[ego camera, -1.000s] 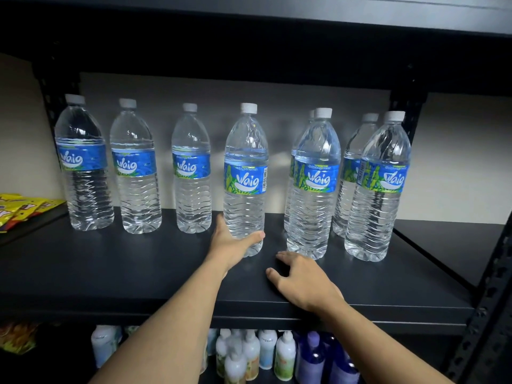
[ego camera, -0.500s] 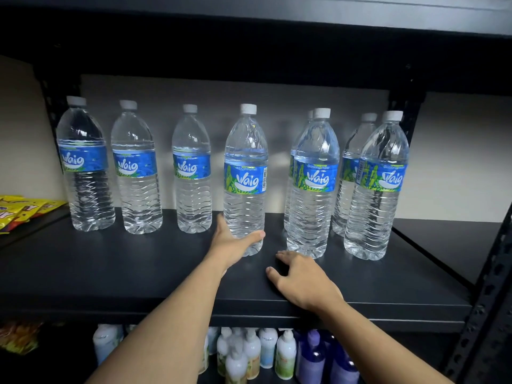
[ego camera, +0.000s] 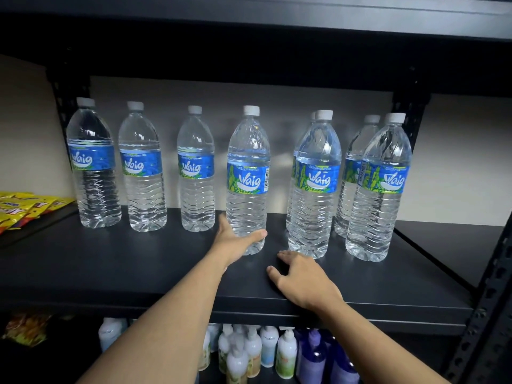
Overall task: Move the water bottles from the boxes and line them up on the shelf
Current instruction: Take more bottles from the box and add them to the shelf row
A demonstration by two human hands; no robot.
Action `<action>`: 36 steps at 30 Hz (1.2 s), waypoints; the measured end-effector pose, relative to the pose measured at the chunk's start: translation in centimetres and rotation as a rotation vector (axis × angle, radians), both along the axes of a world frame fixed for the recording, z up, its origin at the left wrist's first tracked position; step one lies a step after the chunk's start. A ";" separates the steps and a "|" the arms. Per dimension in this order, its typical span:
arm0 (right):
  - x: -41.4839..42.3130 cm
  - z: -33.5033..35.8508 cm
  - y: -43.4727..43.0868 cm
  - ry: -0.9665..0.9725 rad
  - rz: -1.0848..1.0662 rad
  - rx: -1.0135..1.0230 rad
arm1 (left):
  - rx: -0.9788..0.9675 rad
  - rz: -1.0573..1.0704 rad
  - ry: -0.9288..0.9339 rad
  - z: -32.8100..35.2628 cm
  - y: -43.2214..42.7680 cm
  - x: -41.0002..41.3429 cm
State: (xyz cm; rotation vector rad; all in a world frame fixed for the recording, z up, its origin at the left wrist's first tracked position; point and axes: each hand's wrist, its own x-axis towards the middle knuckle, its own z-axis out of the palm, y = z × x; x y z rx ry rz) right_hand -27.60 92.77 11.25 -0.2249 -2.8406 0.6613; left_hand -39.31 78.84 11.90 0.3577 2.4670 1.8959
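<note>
On the shelf (ego camera: 110, 267), a bare strip runs along the near edge. Three bottles (ego camera: 142, 173) stand far left and two pairs (ego camera: 315, 189) right, leaving a gap between; yellow packs (ego camera: 25, 209) lie at the left end. In that gap the middle bottle (ego camera: 248, 189) stands upright, the left hand (ego camera: 235, 241) gripping its base, thumb across the front. The right hand (ego camera: 302, 278) rests on the shelf beside it, fingers loosely bent, holding nothing.

one head-worn camera faces the shelf (ego camera: 116, 261) straight on, close up.
</note>
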 end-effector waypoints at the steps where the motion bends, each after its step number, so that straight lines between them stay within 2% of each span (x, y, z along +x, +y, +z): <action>1: 0.0 0.0 0.0 0.001 -0.003 -0.005 | -0.030 0.006 0.001 -0.1 -0.1 0.0; 5: 0.6 0.3 -0.1 0.006 -0.042 -0.050 | -0.139 0.012 -0.070 0.0 -1.8 1.6; 10: 2.2 0.5 -2.8 0.127 -0.066 -0.102 | -0.090 0.019 -0.039 0.9 -7.9 6.9; 14: 4.6 0.1 -10.5 0.226 0.071 -0.210 | -0.094 0.000 0.064 1.8 -16.3 14.0; 17: 7.7 -0.4 -18.4 0.239 0.214 -0.277 | -0.223 0.112 0.117 0.7 -24.7 20.7; 19: 10.3 -1.1 -23.6 0.202 0.302 -0.323 | -0.294 0.224 0.069 -0.9 -30.7 25.3; 23: 15.2 -3.6 -33.6 0.011 0.551 -0.324 | -0.346 0.564 -0.022 -6.3 -42.8 34.1; 26: 17.8 -6.5 -39.5 -0.297 0.715 -0.293 | -0.398 0.772 -0.240 -11.4 -49.4 40.0; 30: 20.3 -11.3 -45.7 -0.714 0.785 -0.242 | -0.599 0.697 -0.594 -18.3 -54.1 45.8; 36: 22.3 -18.8 -51.4 -0.926 0.864 -0.024 | -0.653 0.709 -0.759 -27.2 -57.7 47.8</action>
